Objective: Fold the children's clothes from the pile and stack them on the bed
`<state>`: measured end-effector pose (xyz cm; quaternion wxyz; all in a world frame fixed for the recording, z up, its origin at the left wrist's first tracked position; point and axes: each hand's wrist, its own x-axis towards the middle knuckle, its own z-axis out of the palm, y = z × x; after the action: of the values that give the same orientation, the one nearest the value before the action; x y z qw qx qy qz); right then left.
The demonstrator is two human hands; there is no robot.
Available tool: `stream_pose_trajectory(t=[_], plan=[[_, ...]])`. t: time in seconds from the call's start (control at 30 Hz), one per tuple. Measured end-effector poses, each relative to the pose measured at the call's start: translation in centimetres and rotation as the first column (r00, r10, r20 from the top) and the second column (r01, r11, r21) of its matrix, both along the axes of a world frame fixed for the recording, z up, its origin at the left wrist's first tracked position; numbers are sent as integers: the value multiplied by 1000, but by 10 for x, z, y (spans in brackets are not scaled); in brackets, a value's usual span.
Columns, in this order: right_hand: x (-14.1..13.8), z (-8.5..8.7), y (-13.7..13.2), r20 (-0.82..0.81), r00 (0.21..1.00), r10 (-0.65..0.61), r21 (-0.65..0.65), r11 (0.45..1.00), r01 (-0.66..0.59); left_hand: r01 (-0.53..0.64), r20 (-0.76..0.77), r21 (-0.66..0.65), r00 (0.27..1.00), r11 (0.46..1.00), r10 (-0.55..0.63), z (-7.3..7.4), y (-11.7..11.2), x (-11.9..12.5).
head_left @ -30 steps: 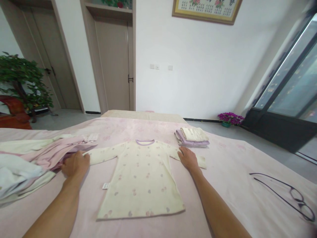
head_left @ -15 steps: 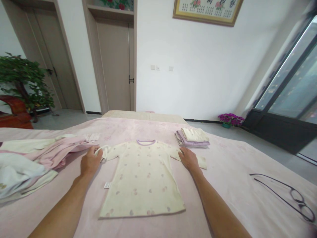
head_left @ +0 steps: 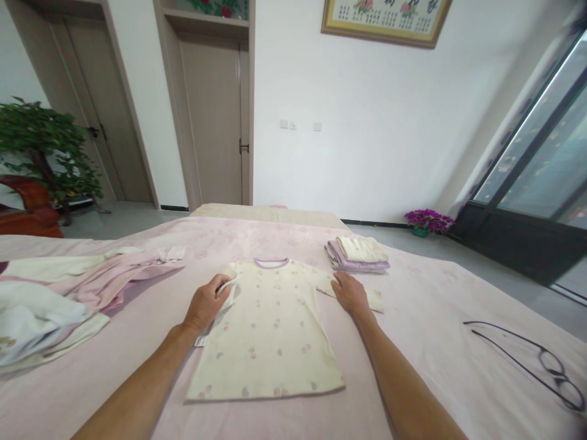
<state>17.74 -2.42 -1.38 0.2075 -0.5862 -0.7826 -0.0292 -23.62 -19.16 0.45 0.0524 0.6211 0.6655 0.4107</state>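
Observation:
A cream long-sleeved shirt (head_left: 266, 330) with small pale prints and a lilac neckband lies spread flat, its neck pointing away from me. My left hand (head_left: 210, 299) is closed on the cuff end of the left sleeve and holds it folded in at the side of the body. Below that hand a white tag (head_left: 200, 340) sticks out from the side seam. On the right, my right hand (head_left: 351, 292) rests on the other sleeve (head_left: 375, 300), fingers bent and together on the cloth; that sleeve stretches outward past it.
Folded clothes (head_left: 360, 253) are stacked beyond my right hand. A loose pile of pink and white clothes (head_left: 92, 287) lies at the left. Eyeglasses (head_left: 545, 363) rest at the right on the pink bedspread (head_left: 426, 342). Doors, a plant and purple flowers stand behind.
My left hand has moved right, bringing the left sleeve from stretched out to folded in against the shirt's side. My right hand has stayed on the right sleeve.

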Motion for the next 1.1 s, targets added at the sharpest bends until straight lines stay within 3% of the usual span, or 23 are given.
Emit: stream_pose_trajectory(t=[0.2, 0.7, 1.1], plan=[[0, 1, -1, -1, 1000, 3, 1, 1000, -3, 77, -38, -62, 996, 995, -79, 2, 0, 12], [0, -4, 3, 24, 999, -21, -47, 999, 22, -8, -105, -214, 994, 977, -15, 1, 10, 9], [-14, -2, -9, 184, 980, -77, -87, 992, 94, -51, -211, -183, 978, 982, 11, 0, 9, 10]])
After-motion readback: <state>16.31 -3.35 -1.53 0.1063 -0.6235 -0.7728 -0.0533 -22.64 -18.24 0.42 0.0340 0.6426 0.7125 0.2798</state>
